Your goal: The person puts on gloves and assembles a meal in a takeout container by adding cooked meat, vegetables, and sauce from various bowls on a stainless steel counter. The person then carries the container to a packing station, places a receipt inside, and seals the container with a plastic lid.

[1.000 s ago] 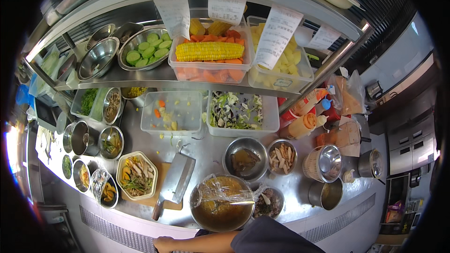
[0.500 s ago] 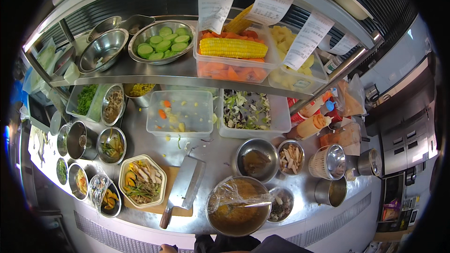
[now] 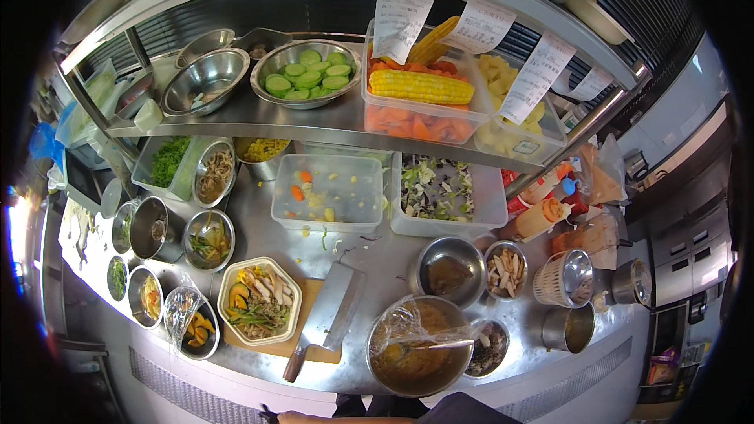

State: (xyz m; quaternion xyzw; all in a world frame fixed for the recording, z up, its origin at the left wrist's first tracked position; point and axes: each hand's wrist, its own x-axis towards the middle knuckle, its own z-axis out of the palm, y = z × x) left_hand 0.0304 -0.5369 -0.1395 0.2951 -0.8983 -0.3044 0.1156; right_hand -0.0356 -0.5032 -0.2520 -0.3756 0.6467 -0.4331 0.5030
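Observation:
At the lower edge, my right forearm reaches leftward from a dark sleeve (image 3: 463,410). My right hand (image 3: 292,418) is cut off by the frame, with a small black thing (image 3: 269,414) at its tip that I cannot make out. My left hand is not seen. Just beyond, a cleaver (image 3: 333,308) lies on a wooden cutting board (image 3: 326,356), handle toward me. Left of it, an octagonal takeaway bowl (image 3: 299,298) rests partly on the board, filled with sliced meat, pumpkin, corn and greens. A large metal bowl (image 3: 420,394) of brownish food, half covered by plastic wrap, stands right of the cleaver.
Small metal bowls of vegetables (image 3: 210,242) crowd the left. Plastic tubs (image 3: 328,225) stand behind, below a metal shelf (image 3: 330,132) with cucumber slices (image 3: 306,78) and corn (image 3: 421,87). Paper slips (image 3: 404,16) hang there. Sauce bottles (image 3: 538,220) and pots (image 3: 569,331) fill the right.
The view has shifted, so the counter appears farther right. More of my right forearm shows at the lower edge, and the black thing now lies at the hand's left. Counter items have not moved.

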